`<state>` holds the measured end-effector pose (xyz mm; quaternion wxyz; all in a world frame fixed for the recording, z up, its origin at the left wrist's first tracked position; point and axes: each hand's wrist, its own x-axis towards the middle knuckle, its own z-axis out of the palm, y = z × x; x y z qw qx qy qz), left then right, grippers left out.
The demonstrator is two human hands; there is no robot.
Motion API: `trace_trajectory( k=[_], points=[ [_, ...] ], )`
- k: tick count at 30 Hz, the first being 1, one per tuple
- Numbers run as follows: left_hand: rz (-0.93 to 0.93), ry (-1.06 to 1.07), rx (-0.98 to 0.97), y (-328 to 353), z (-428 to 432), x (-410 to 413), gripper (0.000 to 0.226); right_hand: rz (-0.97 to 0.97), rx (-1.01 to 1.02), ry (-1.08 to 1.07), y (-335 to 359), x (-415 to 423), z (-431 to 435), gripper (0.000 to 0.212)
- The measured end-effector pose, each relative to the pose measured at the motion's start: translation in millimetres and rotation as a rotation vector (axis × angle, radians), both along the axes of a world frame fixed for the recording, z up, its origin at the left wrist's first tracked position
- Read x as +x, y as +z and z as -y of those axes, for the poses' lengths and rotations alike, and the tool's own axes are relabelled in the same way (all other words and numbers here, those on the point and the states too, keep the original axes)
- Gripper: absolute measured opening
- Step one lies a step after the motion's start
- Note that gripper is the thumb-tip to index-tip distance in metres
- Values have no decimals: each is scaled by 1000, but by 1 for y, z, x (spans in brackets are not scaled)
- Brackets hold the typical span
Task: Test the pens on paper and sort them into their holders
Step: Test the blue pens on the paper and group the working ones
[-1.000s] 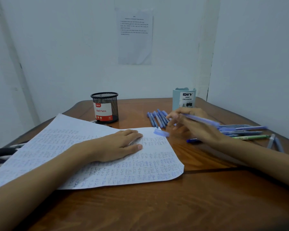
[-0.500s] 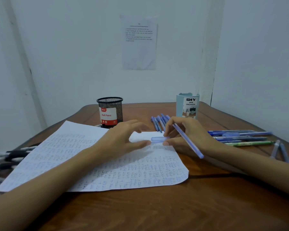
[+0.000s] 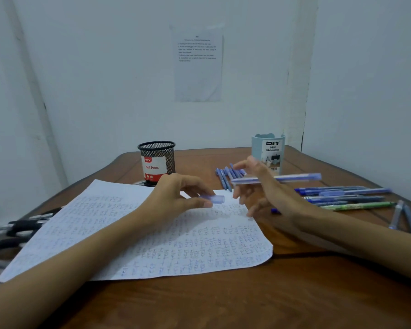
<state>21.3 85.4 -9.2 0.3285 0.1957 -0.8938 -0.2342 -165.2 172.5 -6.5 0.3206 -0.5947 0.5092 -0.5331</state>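
A wooden table (image 3: 223, 305) sits in the corner of a white-walled room, seen from above a person's two bare forearms.

At the far left edge lies a heap of black-and-grey pens (image 3: 12, 231); they are blurred and too overlapped to count. Next comes one large sheet of paper (image 3: 152, 245), flat on the table and covered in rows of small blue test marks.

Behind the paper stands one black mesh holder (image 3: 157, 161) with a red and white label reading "Ball Pens". What is inside cannot be seen from this angle.

The left hand (image 3: 173, 200) hovers over the far edge of the paper, thumb and fingertips pinching one translucent blue pen cap (image 3: 214, 199).

Further back lies a cluster of about six capped blue pens (image 3: 226, 175), side by side on the table.

The right hand (image 3: 261, 186) is raised just right of the cap, fingers loosely spread, with one light blue pen (image 3: 278, 178) held level between the fingers, its tip pointing left toward the cap.

Behind that hand stands one pale blue holder (image 3: 268, 150) labelled "DIY Desk Organizer"; its contents are not visible.

To the right lies a row of roughly six pens (image 3: 342, 194), mostly blue, with one green pen (image 3: 358, 206) nearest. At the far right edge, two grey-blue pens (image 3: 403, 217) lie apart from the row.

One printed sheet (image 3: 197, 65) is stuck to the far wall.
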Motion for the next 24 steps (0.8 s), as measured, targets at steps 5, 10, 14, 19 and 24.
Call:
trace_trajectory(
  k=[5, 10, 14, 19, 24],
  points=[
    [-44, 2, 88, 0, 3, 0, 13, 49, -118, -37, 4, 3, -9, 22],
    [-59, -9, 114, 0, 3, 0, 15, 27, -146, -57, 5, 4, -10, 25],
    [-61, -17, 148, 0, 4, -1, 13, 0, -133, -83, 3, 2, -9, 26],
    [-47, -27, 156, -1, 4, -1, 11, -15, -90, -60, 2, 4, -7, 24],
    [-85, -38, 171, 0, 3, -1, 15, 6, -132, -72, 6, 3, -8, 25]
  ],
)
